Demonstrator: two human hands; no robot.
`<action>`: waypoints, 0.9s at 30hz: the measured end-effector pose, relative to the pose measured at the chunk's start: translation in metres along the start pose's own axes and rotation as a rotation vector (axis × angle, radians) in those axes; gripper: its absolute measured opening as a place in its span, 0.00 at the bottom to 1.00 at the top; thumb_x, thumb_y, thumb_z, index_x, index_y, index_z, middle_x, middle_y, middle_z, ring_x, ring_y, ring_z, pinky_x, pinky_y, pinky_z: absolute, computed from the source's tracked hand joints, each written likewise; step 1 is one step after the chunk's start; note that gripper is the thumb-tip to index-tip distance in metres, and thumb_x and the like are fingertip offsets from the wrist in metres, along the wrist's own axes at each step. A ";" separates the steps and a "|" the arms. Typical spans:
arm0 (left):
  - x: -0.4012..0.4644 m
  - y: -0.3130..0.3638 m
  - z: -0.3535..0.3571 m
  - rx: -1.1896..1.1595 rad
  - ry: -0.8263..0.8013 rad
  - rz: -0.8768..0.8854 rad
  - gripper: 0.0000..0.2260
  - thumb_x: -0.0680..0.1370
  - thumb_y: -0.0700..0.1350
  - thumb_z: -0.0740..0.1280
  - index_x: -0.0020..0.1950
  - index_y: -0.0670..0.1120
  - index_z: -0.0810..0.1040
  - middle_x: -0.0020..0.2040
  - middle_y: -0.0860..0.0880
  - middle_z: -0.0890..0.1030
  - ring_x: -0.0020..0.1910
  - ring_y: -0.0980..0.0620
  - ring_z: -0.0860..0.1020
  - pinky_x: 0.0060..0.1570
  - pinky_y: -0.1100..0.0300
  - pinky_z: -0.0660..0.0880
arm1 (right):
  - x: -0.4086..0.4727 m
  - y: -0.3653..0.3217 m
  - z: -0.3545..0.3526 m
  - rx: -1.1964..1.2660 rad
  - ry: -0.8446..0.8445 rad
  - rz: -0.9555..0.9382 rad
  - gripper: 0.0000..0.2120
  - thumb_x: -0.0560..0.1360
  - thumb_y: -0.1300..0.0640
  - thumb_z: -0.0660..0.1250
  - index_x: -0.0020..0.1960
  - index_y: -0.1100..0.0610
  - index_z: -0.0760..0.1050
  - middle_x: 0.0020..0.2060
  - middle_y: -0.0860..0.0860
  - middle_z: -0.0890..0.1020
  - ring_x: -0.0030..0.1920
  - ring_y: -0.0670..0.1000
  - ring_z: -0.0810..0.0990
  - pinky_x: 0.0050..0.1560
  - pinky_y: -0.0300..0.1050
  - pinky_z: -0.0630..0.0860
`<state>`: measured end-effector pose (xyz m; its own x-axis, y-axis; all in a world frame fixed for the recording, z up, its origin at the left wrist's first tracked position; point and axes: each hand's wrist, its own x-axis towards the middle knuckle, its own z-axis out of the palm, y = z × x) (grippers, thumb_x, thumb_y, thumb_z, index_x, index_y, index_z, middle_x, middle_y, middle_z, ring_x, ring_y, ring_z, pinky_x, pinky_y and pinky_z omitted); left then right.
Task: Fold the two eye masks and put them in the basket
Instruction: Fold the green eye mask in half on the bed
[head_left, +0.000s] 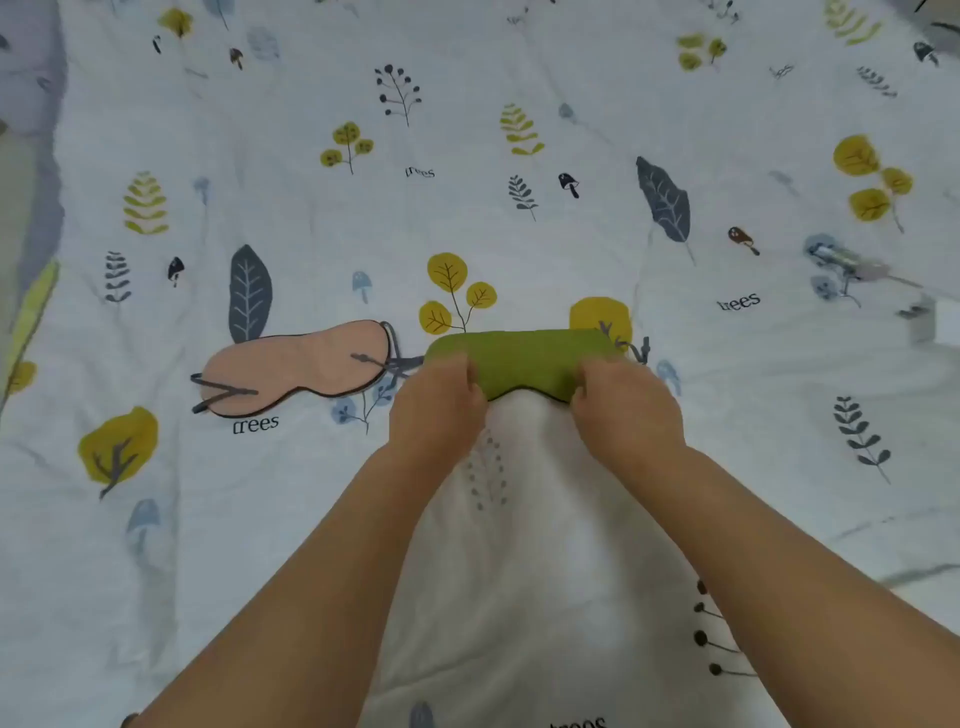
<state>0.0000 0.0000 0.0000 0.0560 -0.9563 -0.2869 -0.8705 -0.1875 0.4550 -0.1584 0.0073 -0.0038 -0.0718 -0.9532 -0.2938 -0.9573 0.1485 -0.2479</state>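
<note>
Both hands (441, 405) (623, 410) grip green mask (524, 364), pink mask (296, 366) beside.

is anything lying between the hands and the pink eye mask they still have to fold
Nothing visible does. Both the left hand and right hand grip the green eye mask; the pink eye mask lies flat just left of it on bare bedsheet. No basket is in view.

Two masks on bedsheet (519, 519), side by side, mid-scene. One mask (296, 369) lies left, flat. Other mask (524, 366) just right of it, straps near touching. Left hand (436, 410) on its left end, right hand (623, 410) on right end.
</note>
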 end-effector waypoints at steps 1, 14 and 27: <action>0.006 -0.001 0.002 0.010 0.021 -0.006 0.10 0.74 0.38 0.57 0.52 0.39 0.75 0.47 0.41 0.76 0.41 0.47 0.71 0.41 0.55 0.68 | 0.006 0.001 0.002 -0.010 0.016 0.013 0.10 0.75 0.63 0.56 0.51 0.62 0.74 0.51 0.59 0.78 0.49 0.59 0.76 0.38 0.46 0.65; 0.043 -0.024 0.053 0.212 0.044 -0.113 0.22 0.77 0.48 0.57 0.70 0.46 0.59 0.62 0.37 0.68 0.61 0.38 0.67 0.54 0.47 0.70 | 0.047 0.022 0.051 0.039 0.085 0.213 0.33 0.75 0.47 0.61 0.73 0.59 0.52 0.65 0.63 0.68 0.67 0.61 0.64 0.60 0.56 0.68; 0.016 -0.025 0.041 -0.085 0.209 -0.092 0.22 0.73 0.34 0.56 0.67 0.46 0.67 0.58 0.37 0.69 0.55 0.40 0.70 0.51 0.53 0.68 | 0.017 0.018 0.050 0.103 0.321 0.279 0.12 0.70 0.57 0.65 0.52 0.61 0.72 0.55 0.59 0.71 0.58 0.59 0.66 0.53 0.52 0.60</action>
<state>0.0028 -0.0011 -0.0503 0.2406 -0.9583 -0.1539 -0.8133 -0.2856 0.5069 -0.1625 0.0067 -0.0593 -0.4221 -0.9042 -0.0650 -0.8575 0.4215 -0.2948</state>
